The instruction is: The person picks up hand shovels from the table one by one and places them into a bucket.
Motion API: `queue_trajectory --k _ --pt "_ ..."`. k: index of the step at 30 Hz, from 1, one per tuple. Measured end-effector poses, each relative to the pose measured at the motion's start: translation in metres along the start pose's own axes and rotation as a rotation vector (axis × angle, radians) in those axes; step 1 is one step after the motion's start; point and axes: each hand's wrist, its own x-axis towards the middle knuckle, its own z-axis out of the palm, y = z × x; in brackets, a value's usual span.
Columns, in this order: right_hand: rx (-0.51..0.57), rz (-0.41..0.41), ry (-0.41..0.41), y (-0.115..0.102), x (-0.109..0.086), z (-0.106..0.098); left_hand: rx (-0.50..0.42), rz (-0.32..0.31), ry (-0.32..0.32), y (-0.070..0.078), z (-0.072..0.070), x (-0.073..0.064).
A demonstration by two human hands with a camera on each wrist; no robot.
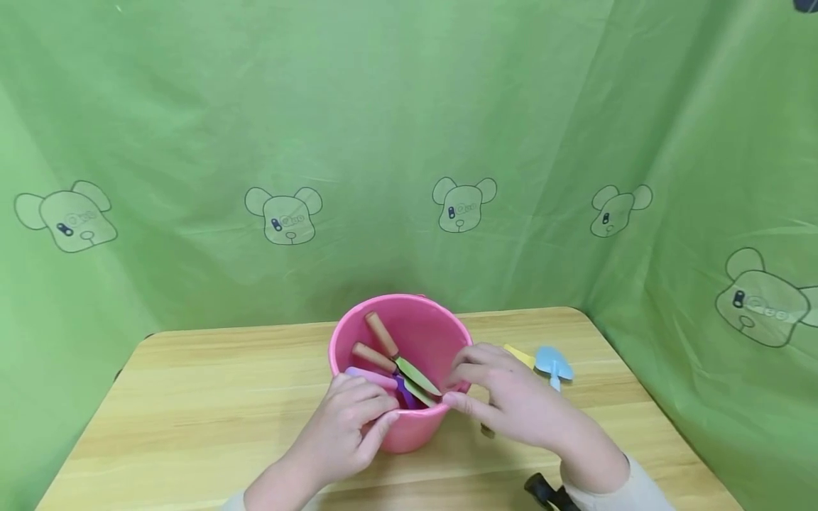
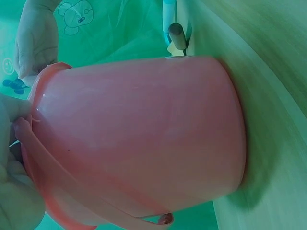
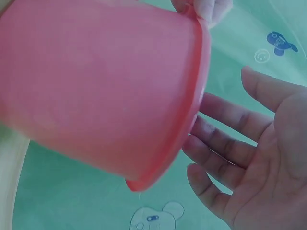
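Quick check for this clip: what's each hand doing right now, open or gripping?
Left hand: closed, gripping the rim of the pink bucket.
Right hand: open, fingers loosely bent at the rim, not gripping.

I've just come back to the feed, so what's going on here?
A person's left hand grips the near-left rim of a glossy pink bucket; their right hand is at the rim's right side, fingers loosely extended. Inside are two green-bladed tools with wooden handles and a purple item. A light-blue shovel lies right of the bucket on the wood-grain table.
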Motion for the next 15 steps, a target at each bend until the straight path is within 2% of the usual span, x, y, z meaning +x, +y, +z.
queue_trajectory --k 8,15 --pt "-0.006 0.059 0.089 0.016 -0.016 -0.003 0.0 0.006 -0.012 -0.001 0.0 0.0" --pt "0.0 0.118 0.077 0.034 -0.027 0.004 0.009 0.007 -0.011 -0.002 0.0 0.0"
